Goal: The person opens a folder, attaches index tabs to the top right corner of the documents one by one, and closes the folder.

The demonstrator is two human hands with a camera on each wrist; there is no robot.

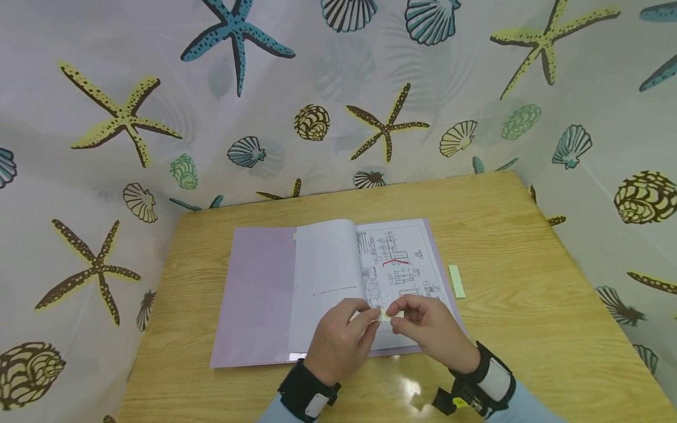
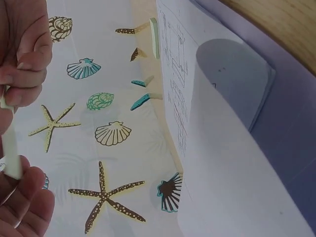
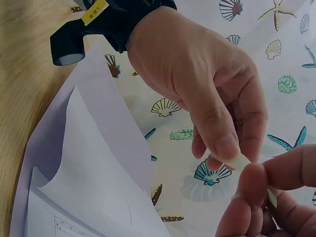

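Two hands (image 1: 341,339) (image 1: 438,330) pinch one pale strip (image 2: 11,154).

We hold both hands close together at chest-side of head view, fingertips just beside each other. Our left hand (image 1: 338,341) angles up and rightward, back of hand toward camera, thumb and forefinger in pinch. Our right hand (image 1: 441,332) leans in leftward; in right wrist view its thumb (image 3: 215,121) points downward, fingers bent behind it, grip likewise pinching at tips. Our left forearm (image 1: 276,411) slants up from bottom edge, right forearm (image 1: 526,406) from lower right.
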